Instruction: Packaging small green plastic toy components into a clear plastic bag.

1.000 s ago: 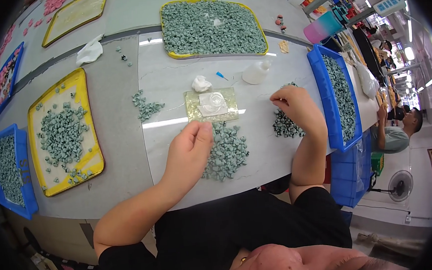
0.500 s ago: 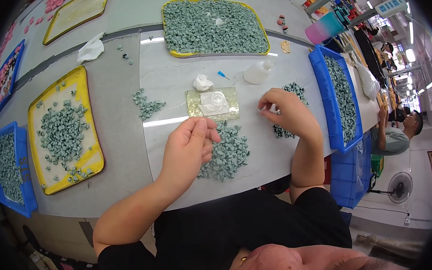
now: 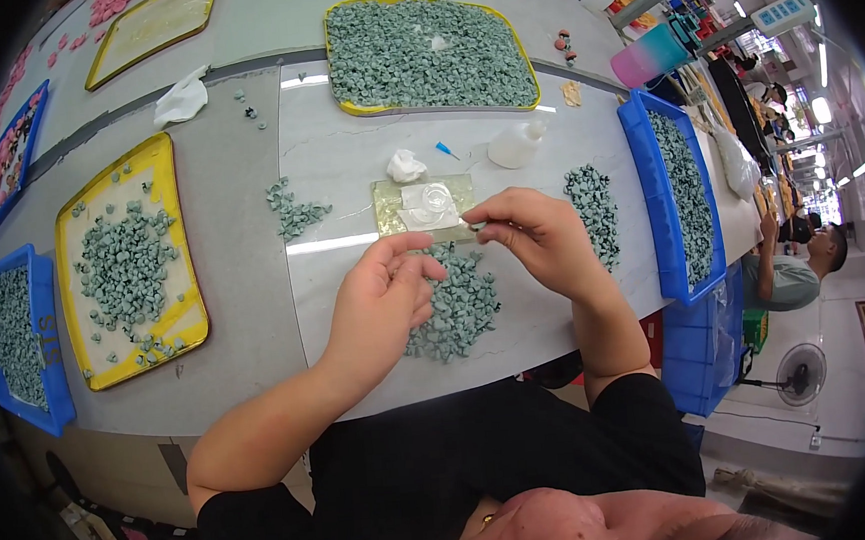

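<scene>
My right hand [image 3: 541,237] pinches a small dark-green piece [image 3: 478,228] between thumb and fingertips, over the near right corner of a yellowish flat pad [image 3: 388,213]. A white sheet with a clear, round smear [image 3: 433,204] lies on that pad. Just left of the right fingertips is my left hand [image 3: 379,299], half curled, its thumb and forefinger apart and nothing visible between them. Below its fingers spreads a heap of small grey-green moulded pieces [image 3: 456,313]. A heap of darker-marked pieces [image 3: 592,214] lies beside my right hand.
Beyond the pad are crumpled white tissue [image 3: 405,166], a blue needle tip [image 3: 446,150] and a translucent squeeze bottle [image 3: 516,147]. Yellow-rimmed trays [image 3: 194,297] of green pieces stand left and at the back. Blue bins [image 3: 661,204] flank the table. Another person [image 3: 789,275] is at far right.
My right hand has moved left from the right-hand heap to the pad, with a small piece in its fingertips. My left hand's thumb and forefinger have spread apart.
</scene>
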### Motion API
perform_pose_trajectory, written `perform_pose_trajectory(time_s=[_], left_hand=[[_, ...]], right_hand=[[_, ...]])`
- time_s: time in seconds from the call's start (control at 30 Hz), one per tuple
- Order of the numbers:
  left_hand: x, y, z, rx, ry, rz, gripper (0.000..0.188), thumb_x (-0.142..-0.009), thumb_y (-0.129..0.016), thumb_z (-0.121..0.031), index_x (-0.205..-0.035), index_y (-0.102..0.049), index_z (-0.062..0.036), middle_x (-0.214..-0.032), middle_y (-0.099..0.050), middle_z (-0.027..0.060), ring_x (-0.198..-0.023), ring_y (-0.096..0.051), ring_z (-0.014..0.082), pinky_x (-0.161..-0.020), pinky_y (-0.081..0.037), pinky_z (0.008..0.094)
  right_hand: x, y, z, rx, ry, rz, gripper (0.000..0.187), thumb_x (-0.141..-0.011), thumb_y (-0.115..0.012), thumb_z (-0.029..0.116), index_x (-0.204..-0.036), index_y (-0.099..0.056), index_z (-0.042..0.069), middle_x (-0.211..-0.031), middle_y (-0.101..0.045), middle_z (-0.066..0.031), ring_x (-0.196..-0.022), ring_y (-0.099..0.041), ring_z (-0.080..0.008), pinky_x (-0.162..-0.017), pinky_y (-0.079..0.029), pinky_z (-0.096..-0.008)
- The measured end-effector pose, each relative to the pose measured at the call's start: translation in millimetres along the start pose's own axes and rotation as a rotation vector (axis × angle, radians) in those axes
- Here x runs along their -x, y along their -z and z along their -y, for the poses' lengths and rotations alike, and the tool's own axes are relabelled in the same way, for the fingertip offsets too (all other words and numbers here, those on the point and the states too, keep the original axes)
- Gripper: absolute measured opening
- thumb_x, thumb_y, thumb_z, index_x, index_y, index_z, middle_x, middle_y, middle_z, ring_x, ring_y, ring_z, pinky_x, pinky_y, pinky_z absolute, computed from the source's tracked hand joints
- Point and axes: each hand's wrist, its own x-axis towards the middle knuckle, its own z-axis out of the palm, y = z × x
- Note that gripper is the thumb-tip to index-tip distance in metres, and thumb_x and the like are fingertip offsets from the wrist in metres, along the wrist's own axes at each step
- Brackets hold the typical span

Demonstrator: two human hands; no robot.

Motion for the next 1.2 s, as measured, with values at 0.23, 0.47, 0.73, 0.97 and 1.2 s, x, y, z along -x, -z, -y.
perform_pose_trajectory(time_s=[0.23,0.47,0.73,0.97,1.2], left_hand=[[2,4,1,-0.055,0.128,0.182,0.020,-0.096,-0.043,-0.019,-0.097,-0.051,-0.0008,-0.076,-0.050,0.0021,-0.052,-0.033,0.0044,-0.046,-0.029,0.0183],[0,5,-2,-0.127,0.129,0.113,0.018,-0.095,-0.044,-0.017,-0.095,-0.051,-0.0011,-0.073,-0.049,0.0008,-0.053,-0.034,0.0045,-0.047,-0.029,0.0188],[-3,0,2,-0.002,0.003,-0.021,0.018,-0.093,-0.041,-0.006,-0.109,-0.042,0.0005,-0.088,-0.048,0.0068,-0.060,-0.037,0.0062,-0.054,-0.035,0.0209],[-1,5,-1,0.020,0.024,0.034,0.016,-0.095,-0.039,-0.010,-0.105,-0.045,0.0009,-0.086,-0.049,0.0066,-0.058,-0.036,0.0060,-0.051,-0.035,0.0201],[0,5,-1,0.054,0.008,-0.011,0.023,-0.096,-0.041,-0.019,-0.096,-0.053,0.0004,-0.078,-0.046,0.0004,-0.058,-0.034,0.0049,-0.050,-0.033,0.0192]], right_hand=[[4,-17,9,0.133,0.372,0.000,0.020,-0.066,-0.073,0.002,-0.083,-0.063,0.003,-0.077,-0.062,-0.0071,-0.066,-0.059,-0.0210,-0.058,-0.048,-0.0287],[3,-17,6,0.112,0.441,0.053,0.024,-0.065,-0.071,-0.003,-0.088,-0.063,0.001,-0.078,-0.060,-0.0088,-0.069,-0.059,-0.0227,-0.058,-0.048,-0.0299],[-11,-10,-13,0.557,0.533,-0.149,0.031,-0.063,-0.066,-0.001,-0.093,-0.063,0.002,-0.078,-0.060,-0.0059,-0.065,-0.056,-0.0198,-0.056,-0.045,-0.0303],[-11,-15,-9,0.675,0.535,-0.086,0.033,-0.065,-0.059,0.005,-0.098,-0.063,0.004,-0.083,-0.058,-0.0050,-0.069,-0.057,-0.0198,-0.058,-0.045,-0.0312],[-14,-19,-8,0.687,0.545,-0.076,0.034,-0.065,-0.058,0.006,-0.099,-0.063,0.004,-0.084,-0.058,-0.0053,-0.071,-0.057,-0.0203,-0.060,-0.046,-0.0313]])
